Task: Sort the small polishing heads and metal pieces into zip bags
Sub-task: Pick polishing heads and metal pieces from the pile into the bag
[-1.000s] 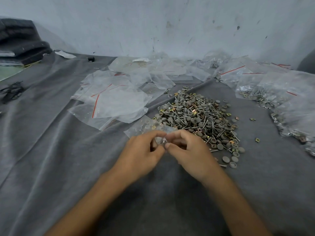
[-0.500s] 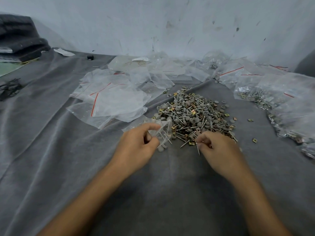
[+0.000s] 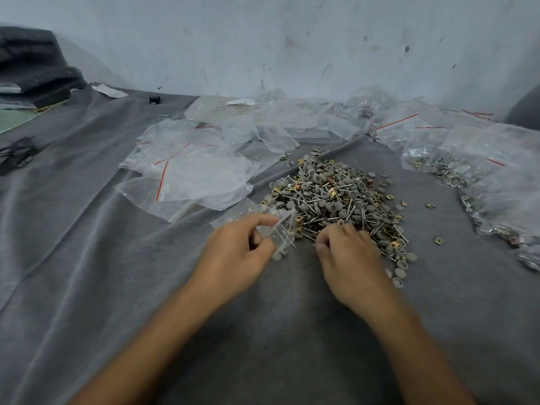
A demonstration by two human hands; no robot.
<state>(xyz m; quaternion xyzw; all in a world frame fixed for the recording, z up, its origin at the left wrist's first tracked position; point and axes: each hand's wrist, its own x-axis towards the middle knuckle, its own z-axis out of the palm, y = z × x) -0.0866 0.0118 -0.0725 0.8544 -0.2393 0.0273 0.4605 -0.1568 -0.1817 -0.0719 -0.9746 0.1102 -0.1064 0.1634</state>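
The worktop (image 3: 87, 258) is covered with grey cloth and stands against a pale wall. A pile (image 3: 336, 197) of grey polishing heads, thin metal pins and brass-coloured square clips lies right of centre. A few loose clips (image 3: 437, 240) lie apart from the pile, toward the right edge. The hands are apart, both at the near edge of the pile. The left hand (image 3: 236, 252) pinches a small clear zip bag (image 3: 280, 229) between thumb and forefinger. The bag touches the near-left margin of the pile, and several pins are visible inside it. The right hand (image 3: 347, 255) rests with curled fingers on the near margin of the pile; motion blur prevents confirming whether it holds a piece. Empty zip bags (image 3: 198, 171) with red seal lines lie in a loose heap left of the pile. Filled zip bags (image 3: 467, 159) lie along the right edge. Folded dark fabric (image 3: 32, 68) occupies the far left corner.
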